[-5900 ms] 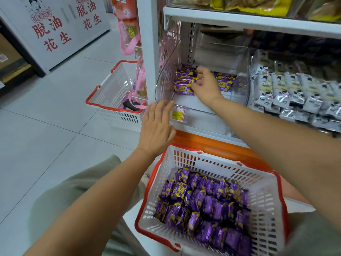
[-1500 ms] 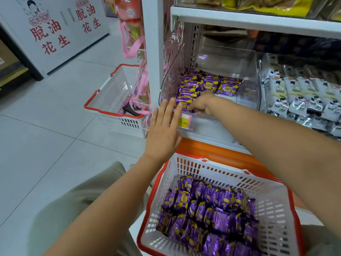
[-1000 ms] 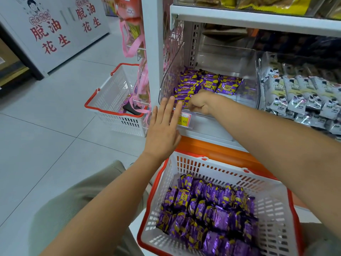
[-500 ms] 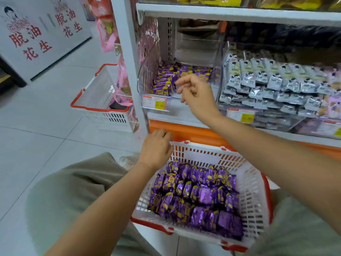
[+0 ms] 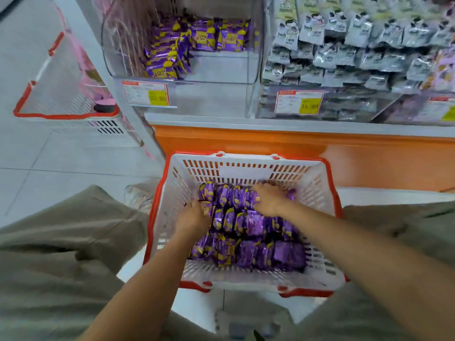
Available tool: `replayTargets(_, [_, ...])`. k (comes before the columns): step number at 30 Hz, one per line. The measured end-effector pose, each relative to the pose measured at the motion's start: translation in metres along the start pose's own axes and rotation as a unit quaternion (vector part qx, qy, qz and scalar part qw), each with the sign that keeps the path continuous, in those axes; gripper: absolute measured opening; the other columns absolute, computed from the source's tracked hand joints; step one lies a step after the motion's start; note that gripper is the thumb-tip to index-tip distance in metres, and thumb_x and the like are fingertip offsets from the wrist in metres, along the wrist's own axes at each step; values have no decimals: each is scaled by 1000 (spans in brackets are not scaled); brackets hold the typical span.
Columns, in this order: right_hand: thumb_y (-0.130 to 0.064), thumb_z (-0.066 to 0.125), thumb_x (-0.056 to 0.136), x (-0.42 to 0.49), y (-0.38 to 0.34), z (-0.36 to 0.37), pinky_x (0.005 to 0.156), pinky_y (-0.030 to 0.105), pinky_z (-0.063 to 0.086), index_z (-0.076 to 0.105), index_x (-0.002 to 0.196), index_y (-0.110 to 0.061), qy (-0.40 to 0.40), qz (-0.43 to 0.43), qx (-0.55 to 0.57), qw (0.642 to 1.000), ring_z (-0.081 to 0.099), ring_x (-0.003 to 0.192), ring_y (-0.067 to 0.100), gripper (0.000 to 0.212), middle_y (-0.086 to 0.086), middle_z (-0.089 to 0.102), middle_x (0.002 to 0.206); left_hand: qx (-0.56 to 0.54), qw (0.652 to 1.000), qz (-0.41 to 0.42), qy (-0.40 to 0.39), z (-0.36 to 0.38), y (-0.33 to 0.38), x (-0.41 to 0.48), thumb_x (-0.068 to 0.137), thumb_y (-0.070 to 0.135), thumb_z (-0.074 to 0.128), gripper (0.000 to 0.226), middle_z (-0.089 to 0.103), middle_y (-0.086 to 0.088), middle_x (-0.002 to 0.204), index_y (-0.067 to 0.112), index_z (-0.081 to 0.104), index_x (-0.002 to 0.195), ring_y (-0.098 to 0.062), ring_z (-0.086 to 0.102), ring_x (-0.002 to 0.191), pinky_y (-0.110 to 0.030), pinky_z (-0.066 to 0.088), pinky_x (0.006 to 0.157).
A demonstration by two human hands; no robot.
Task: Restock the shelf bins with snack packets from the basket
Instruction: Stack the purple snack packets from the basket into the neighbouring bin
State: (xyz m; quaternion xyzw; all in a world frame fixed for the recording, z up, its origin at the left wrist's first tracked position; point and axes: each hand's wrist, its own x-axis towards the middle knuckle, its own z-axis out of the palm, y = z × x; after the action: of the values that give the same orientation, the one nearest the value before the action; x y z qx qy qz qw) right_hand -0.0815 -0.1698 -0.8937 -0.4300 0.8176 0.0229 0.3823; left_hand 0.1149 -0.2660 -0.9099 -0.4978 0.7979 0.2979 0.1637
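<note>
**Both hands down among the purple snacks**

Left hand [image 5: 194, 219] curls its fingers round one of the snack packets [image 5: 253, 227] at the pile's left edge. Right hand [image 5: 268, 200] lies knuckles-up on the far row, and blur hides whether it grips. The small pillow-shaped packets, glossy purple foil with yellow print, sit in tight rows in the white slotted plastic basket [image 5: 246, 168], red-rimmed, between khaki trousers [image 5: 61, 242]. Above the orange shelf base [image 5: 270, 141], a clear plastic shelf bin [image 5: 221, 70] holds stocked packets [image 5: 167, 55] along its left side and back, with a price tag [image 5: 147, 93] on its front. Silver-grey packs [image 5: 357, 33] crowd the neighbouring bin. A second basket [image 5: 61, 99] stands at left.
</note>
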Motion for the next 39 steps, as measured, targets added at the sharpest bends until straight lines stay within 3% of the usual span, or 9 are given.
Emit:
replayTargets(4, [-35, 61, 93, 10, 16, 22, 102, 40, 42, 30, 148, -13, -13, 21, -51, 998, 41, 130, 35, 67, 16, 30, 149, -19, 999, -46, -22, 13, -1, 18, 93, 25, 55, 63, 46, -29, 136, -6, 27, 141, -42, 46, 123, -43, 39, 97])
replayTargets(8, [-21, 60, 93, 19, 23, 33, 89, 41, 47, 42, 136, -10, 106, -11, 8, 994, 50, 112, 31, 49, 14, 41, 131, 10, 999, -51, 6, 22, -1, 30, 93, 32, 59, 64, 42, -29, 136, -7, 33, 138, -42, 42, 125, -44, 35, 100])
replayTargets(11, [-24, 61, 89, 32, 23, 32, 92, 37, 44, 44, 137, -14, 166, -67, 11, 984, 44, 120, 26, 52, 9, 45, 130, 26, 999, -26, 36, 24, 1, 35, 93, 33, 58, 65, 42, -26, 135, -2, 32, 142, -39, 41, 123, -42, 36, 99])
replayTargets(15, [-45, 62, 88, 52, 14, 30, 109, 42, 26, 29, 148, -19, 92, -93, -75, 989, 32, 135, 26, 73, 7, 38, 146, 6, 1000, 2, 27, 26, 6, 46, 93, 31, 58, 72, 31, -23, 142, 16, 20, 151, -39, 41, 126, -46, 43, 100])
replayTargets(20, [-67, 59, 82, 78, -7, 35, 116, 50, 10, 11, 154, -13, 1, -23, -118, 993, 19, 143, 29, 101, 10, 24, 156, 52, 998, 27, -10, 28, 6, 53, 98, 34, 50, 62, 17, -21, 153, 26, 23, 153, -37, 29, 136, -45, 37, 108])
replayTargets(28, [-48, 73, 78, 90, -27, 46, 114, 48, 12, 37, 136, -11, 46, -15, -97, 994, 28, 133, 31, 78, 10, 43, 137, 64, 997, 38, -15, 27, 5, 58, 98, 31, 48, 53, 26, -17, 146, 28, 33, 150, -33, 30, 133, -41, 36, 106])
replayTargets(32, [-32, 76, 80, 88, -32, 46, 102, 40, 30, 41, 127, -16, 76, -36, -12, 996, 37, 122, 31, 61, 10, 46, 130, 32, 999, 35, -21, 26, 4, 59, 99, 32, 47, 54, 23, -16, 148, 25, 33, 150, -32, 25, 136, -40, 30, 109])
replayTargets(36, [-19, 72, 86, 93, -39, 43, 82, 40, 50, 32, 133, -9, 11, -4, 121, 993, 56, 108, 32, 62, 15, 52, 125, 8, 999, 29, -31, 25, 2, 60, 98, 32, 48, 53, 19, -16, 151, 27, 33, 150, -33, 21, 139, -41, 27, 111])
replayTargets(39, [-26, 58, 96, 101, -48, 40, 60, 31, 42, 23, 142, -6, -30, 58, 219, 974, 55, 80, 23, 62, 11, 52, 98, -8, 999, 35, -39, 25, -2, 62, 98, 27, 48, 51, 18, -15, 152, 30, 37, 148, -32, 20, 139, -42, 29, 111])
